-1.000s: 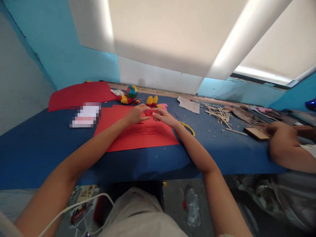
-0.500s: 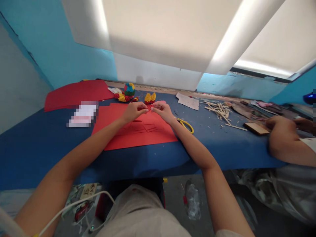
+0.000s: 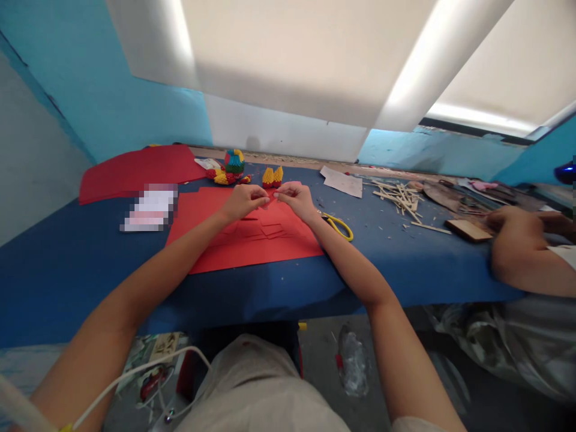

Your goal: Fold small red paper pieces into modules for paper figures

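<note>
My left hand (image 3: pixel 245 202) and my right hand (image 3: pixel 297 199) face each other above a large red paper sheet (image 3: pixel 216 258), thumbs and fingers pinched. Between their fingertips is a small piece of red paper (image 3: pixel 271 195), hard to tell apart from the sheet behind it. Several small cut red paper pieces (image 3: pixel 272 230) lie on the sheet below my hands. Just beyond my fingers stands a yellow and red folded-paper piece (image 3: pixel 272 177). Yellow-handled scissors (image 3: pixel 339 227) lie beside my right wrist, with their blades partly hidden.
More red paper (image 3: pixel 139 174) lies at the back left, near a blurred-out white item (image 3: pixel 150 209). A multicoloured folded-paper model (image 3: pixel 233 165) stands at the back. Wooden sticks (image 3: pixel 402 199) and a grey paper scrap (image 3: pixel 342 182) lie to the right. Another person's arm (image 3: pixel 517 237) rests near a wooden block (image 3: pixel 468 230).
My hands stay almost in the same place, with fingertips slightly shifted around the small red paper. The camera view has moved very slightly.
</note>
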Available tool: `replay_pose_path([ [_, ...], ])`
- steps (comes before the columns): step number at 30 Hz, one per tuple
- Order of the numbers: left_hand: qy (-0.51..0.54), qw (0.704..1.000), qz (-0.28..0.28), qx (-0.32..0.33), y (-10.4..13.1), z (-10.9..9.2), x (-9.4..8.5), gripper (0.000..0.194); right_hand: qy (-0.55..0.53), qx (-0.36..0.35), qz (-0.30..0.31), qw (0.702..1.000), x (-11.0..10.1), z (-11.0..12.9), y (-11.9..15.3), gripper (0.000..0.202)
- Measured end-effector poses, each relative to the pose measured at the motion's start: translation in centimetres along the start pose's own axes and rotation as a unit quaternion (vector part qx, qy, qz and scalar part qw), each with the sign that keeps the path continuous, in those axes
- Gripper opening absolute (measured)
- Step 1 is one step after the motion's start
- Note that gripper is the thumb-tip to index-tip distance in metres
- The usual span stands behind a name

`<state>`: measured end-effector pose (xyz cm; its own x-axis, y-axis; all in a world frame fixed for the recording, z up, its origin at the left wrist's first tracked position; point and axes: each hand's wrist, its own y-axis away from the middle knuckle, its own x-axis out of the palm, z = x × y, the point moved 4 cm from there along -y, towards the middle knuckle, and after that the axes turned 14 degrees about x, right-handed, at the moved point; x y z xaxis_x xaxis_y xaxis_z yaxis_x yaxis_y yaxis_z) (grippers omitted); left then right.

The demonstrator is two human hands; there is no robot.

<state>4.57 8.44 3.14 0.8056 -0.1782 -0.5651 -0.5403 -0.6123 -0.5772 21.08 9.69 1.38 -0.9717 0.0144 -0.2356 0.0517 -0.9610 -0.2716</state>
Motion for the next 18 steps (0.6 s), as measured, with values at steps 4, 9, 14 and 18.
replay_pose_path([
  [4,0.029,0.999,0.011,-0.025,0.06,0.10,0.27,0.017,0.067,-0.029,0.007,0.997,0.03,0.89,0.17,0.015],
  [9,0.077,0.996,0.031,-0.029,0.19,0.33,0.59,0.027,0.112,-0.038,-0.001,0.993,0.10,1.08,0.55,0.014],
  [14,0.090,0.994,0.051,-0.025,0.35,0.10,0.71,0.029,0.113,-0.036,0.017,0.993,0.55,0.70,0.61,0.016],
  [18,0.108,0.990,0.058,-0.067,0.53,0.91,0.97,0.020,0.095,-0.033,0.016,0.995,0.71,0.63,0.42,0.021],
])
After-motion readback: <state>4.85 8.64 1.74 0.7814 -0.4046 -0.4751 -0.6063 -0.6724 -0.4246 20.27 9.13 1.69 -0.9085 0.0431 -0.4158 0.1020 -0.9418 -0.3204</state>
